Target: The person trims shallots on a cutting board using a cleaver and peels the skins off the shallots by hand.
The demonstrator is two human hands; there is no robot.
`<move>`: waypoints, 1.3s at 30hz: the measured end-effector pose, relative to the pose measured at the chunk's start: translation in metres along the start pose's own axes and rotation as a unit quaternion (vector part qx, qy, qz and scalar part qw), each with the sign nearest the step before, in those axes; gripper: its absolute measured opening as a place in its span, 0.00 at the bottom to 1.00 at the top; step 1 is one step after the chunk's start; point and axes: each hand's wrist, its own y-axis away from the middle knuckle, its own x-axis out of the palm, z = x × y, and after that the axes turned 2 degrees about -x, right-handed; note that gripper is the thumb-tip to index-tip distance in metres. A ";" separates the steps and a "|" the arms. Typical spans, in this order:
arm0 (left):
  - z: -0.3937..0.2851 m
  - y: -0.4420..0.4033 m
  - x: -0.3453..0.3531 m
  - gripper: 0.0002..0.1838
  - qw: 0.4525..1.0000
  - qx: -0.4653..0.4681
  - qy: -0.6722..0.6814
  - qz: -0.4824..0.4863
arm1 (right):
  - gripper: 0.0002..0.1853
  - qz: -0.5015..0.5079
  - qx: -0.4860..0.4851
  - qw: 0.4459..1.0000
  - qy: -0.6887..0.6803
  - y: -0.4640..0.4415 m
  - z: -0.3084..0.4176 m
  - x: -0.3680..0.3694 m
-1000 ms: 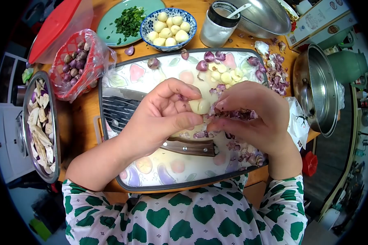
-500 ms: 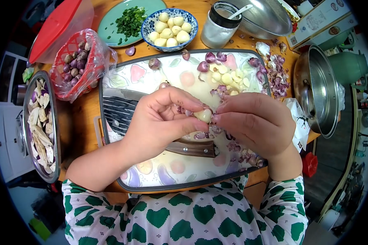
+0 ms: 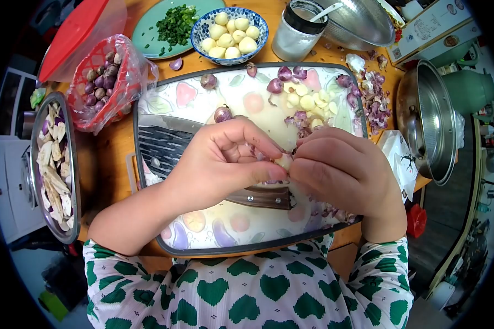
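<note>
Shallot (image 3: 284,160) in the head view, pale, partly hidden, pinched between the left hand's (image 3: 225,159) thumb and forefinger above the middle of the cutting board (image 3: 291,230)! The right hand's (image 3: 340,170) fingers bunch against it, exact grip hidden. Beneath lies a knife (image 3: 263,196), blade toward the board's left edge; purple shallots (image 3: 275,85) dot the far edge, a blue-patterned bowl (image 3: 229,61) of peeled bulbs (image 3: 226,40) just beyond

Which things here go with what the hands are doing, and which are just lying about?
Seems part of the job:
small pale bulb, between left hand and right hand;
loose papery purple skins;
white patterned dark-rimmed board.

Probably just lying about:
broad brown-handled knife;
round green plate of chopped greens;
black-rimmed clear jar;
round shiny metal pan.
</note>
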 end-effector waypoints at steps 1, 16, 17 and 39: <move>0.001 0.000 0.000 0.10 1.000 -0.001 -0.005 0.008 | 0.24 0.005 0.002 1.000 -0.012 0.000 0.000 0.000; 0.012 -0.005 -0.005 0.14 0.994 0.057 0.090 -0.008 | 0.16 -0.092 0.245 0.935 -0.241 -0.007 0.007 0.001; 0.013 -0.005 -0.004 0.14 0.992 0.081 0.093 -0.007 | 0.17 -0.117 0.287 0.910 -0.275 -0.009 0.011 0.004; 0.022 -0.001 0.004 0.15 0.981 0.189 -0.028 -0.022 | 0.09 -0.148 0.262 0.926 -0.227 -0.007 0.010 0.016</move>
